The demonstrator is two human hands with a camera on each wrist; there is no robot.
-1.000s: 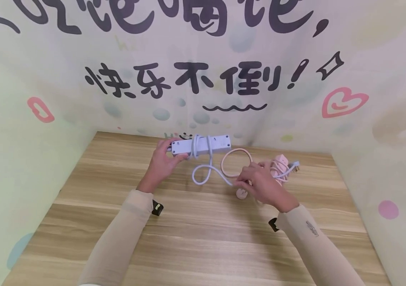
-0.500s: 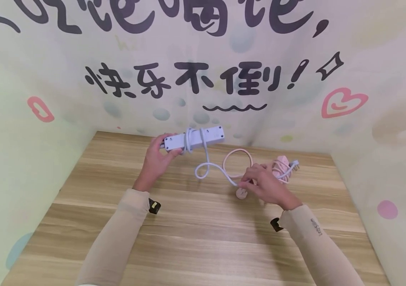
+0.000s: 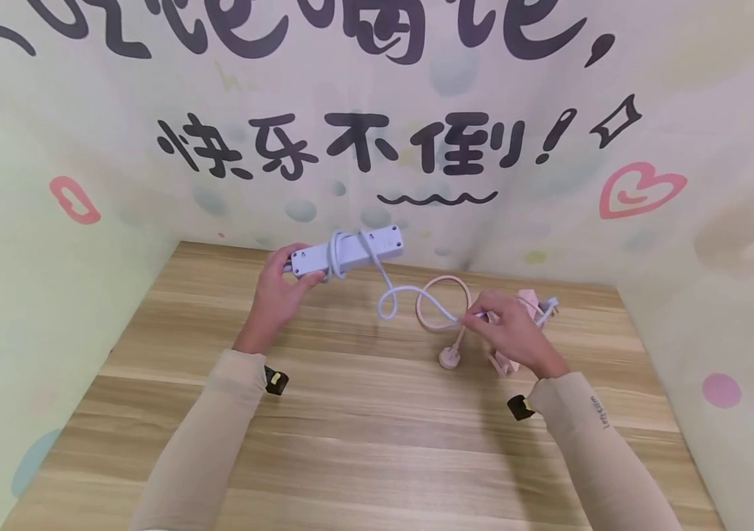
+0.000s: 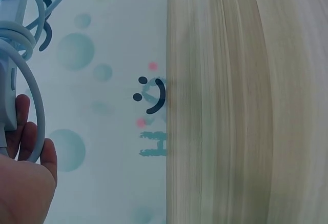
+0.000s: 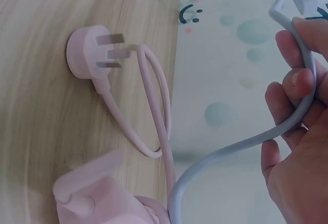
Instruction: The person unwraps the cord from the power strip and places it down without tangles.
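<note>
My left hand (image 3: 277, 291) grips one end of a light blue power strip (image 3: 353, 251), held up above the table and tilted. Its own cord (image 3: 424, 292) is wound around it and makes a small loop on the way to my right hand (image 3: 512, 332). The right hand pinches that cord, which runs on to a blue plug (image 3: 551, 304) at the right. Below the right hand, a pink power strip (image 5: 107, 203) lies on the table with its cord wrapped on it. A round pink plug (image 5: 86, 52) rests with its prongs showing in the right wrist view.
A wood-grain table (image 3: 363, 442) stretches under both arms. Behind it hangs a printed backdrop (image 3: 250, 206), and more printed walls rise at the left and right. The pink cord (image 3: 446, 278) forms a ring near the table's back.
The left hand has carried the blue power strip left and up, tilting it more. The right hand has shifted slightly right and up along with the cord, uncovering the pink plug's cord.
</note>
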